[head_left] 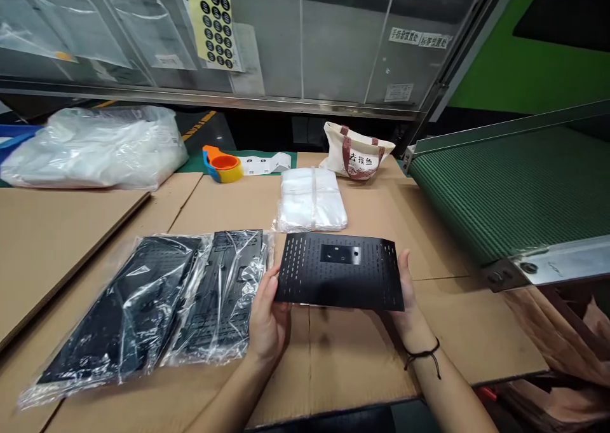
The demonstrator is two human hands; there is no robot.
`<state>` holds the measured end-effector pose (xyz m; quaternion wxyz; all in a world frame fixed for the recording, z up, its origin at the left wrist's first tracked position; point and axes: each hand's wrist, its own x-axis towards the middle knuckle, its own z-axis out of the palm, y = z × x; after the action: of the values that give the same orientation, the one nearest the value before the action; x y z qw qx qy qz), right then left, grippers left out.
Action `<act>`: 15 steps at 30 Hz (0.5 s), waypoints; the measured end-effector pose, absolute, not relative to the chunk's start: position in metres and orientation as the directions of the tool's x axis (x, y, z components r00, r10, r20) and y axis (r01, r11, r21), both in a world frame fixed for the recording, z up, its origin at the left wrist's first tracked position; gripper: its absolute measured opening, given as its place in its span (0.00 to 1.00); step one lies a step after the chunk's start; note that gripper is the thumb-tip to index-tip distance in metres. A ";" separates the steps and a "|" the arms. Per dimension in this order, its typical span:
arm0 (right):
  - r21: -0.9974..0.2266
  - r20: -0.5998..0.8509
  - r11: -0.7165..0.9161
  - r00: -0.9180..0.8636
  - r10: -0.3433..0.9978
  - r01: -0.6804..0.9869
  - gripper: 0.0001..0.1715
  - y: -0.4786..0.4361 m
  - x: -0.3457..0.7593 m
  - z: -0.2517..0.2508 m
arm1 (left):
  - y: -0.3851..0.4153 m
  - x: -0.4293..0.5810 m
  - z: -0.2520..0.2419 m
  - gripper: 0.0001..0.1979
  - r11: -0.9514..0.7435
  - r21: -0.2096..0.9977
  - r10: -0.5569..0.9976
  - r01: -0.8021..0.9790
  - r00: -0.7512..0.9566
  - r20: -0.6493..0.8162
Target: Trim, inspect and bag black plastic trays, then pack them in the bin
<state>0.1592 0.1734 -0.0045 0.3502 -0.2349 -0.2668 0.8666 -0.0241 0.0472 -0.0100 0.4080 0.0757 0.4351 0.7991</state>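
Note:
A black slotted panel (340, 287) is held up above the cardboard, tilted toward me, with rows of small slots and a dark rectangular recess near its upper middle. My left hand (269, 318) grips its left edge, thumb on the front. On the opposite edge, my right hand (407, 299) holds it, the thumb pointing up beside the edge and the other fingers hidden behind. To the left lie two black panels in clear plastic bags, one bagged panel (223, 299) close to my left wrist and another bagged panel (128, 299) farther left.
Behind the panel sits a banded stack of clear bags (312, 198). Farther back are a tape roll holder (222, 164), a cloth bag (355, 153) and a large plastic sack (100, 147). A green conveyor belt (524, 185) borders the right side. Cardboard (61, 242) lies raised at left.

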 end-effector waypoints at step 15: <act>-0.725 -0.221 -0.501 -0.529 0.819 -0.473 0.24 0.170 0.153 -0.003 | 0.050 -0.027 -0.016 0.23 -0.120 0.922 0.666 -0.369 -0.719 -0.201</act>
<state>0.1533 0.1698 -0.0030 0.3946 -0.2827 -0.3061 0.8189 -0.0267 0.0499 -0.0163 0.3512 0.1319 0.5628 0.7366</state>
